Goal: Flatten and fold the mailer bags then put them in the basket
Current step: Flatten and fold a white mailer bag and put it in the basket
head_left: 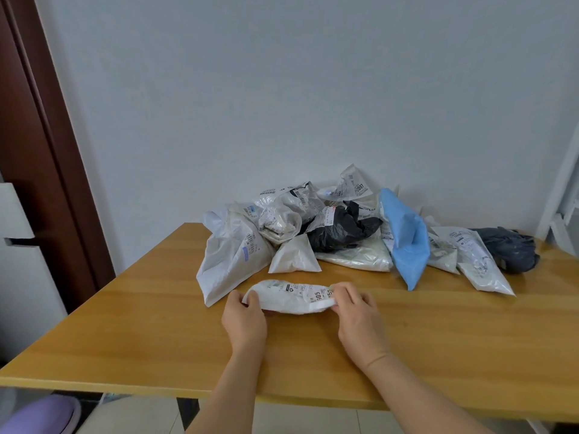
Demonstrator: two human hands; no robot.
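Two hands at the table's (131,324) centre, apart, each clamped on one end of a small white mailer (291,297) with a printed label. Left hand (246,317) at the mailer's 9 o'clock end, fingers curled round the edge. Right hand (355,311) at the 3 o'clock end, fingertips pinching the label side. Mailer held low over the wood, sagging in the middle, partly folded or rolled; touching the tabletop or not, cannot tell. Beyond it, toward 12 o'clock, a pile (344,233) of crumpled mailers against the wall (282,89). In the pile: a large white bag (232,261) at 10 o'clock from the held mailer, just beside the left hand; a black bag (341,230) at 12 to 1 o'clock; a blue bag (407,245) at 2 o'clock, tilted with its tip toward the near side; a dark grey bag (510,249) far out at 2 to 3 o'clock, at the pile's end. Brown door frame (40,151) at 9 to 10 o'clock of the scene. Purple slipper (44,415) at 7 o'clock, under the table edge. White rack (564,198) at 3 o'clock.
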